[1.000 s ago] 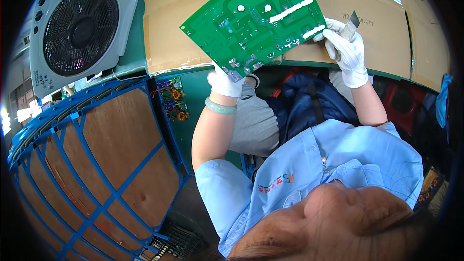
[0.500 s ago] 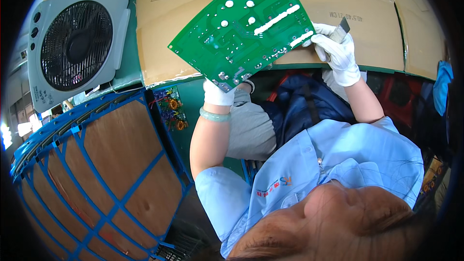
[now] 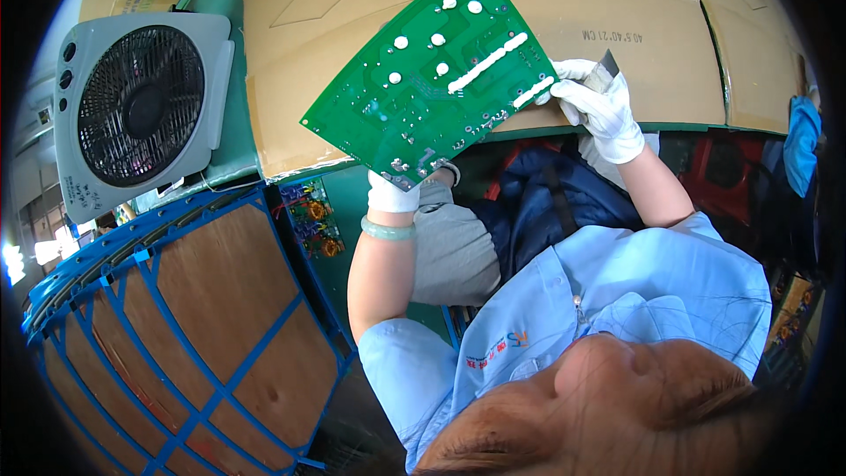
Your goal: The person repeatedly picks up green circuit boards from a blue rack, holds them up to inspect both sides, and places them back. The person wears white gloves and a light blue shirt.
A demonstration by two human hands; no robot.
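A green circuit board (image 3: 388, 110) is held up at a tilt, its soldered side in sight. White blobs and two long white strips lie on that side. At the board's lower corner my left hand (image 3: 393, 193), in a white glove, holds it from behind; those fingers are hidden. My right hand (image 3: 602, 119), also gloved, is closed around a flat grey blade-like tool (image 3: 602, 77), its dark angled end pointing up. The right fingertips meet the board's right edge, beside the shorter strip.
Cardboard (image 3: 652, 79) spreads behind the board. A grey box fan (image 3: 145, 106) stands at the left. Below it is a blue-framed rack with wooden panels (image 3: 225, 291). Boards with copper coils (image 3: 315, 220) sit beside the rack. A blue cloth (image 3: 802, 145) hangs at far right.
The whole view has shifted a little, so the board and both hands appear slightly lower and further left. Both hands keep their hold.
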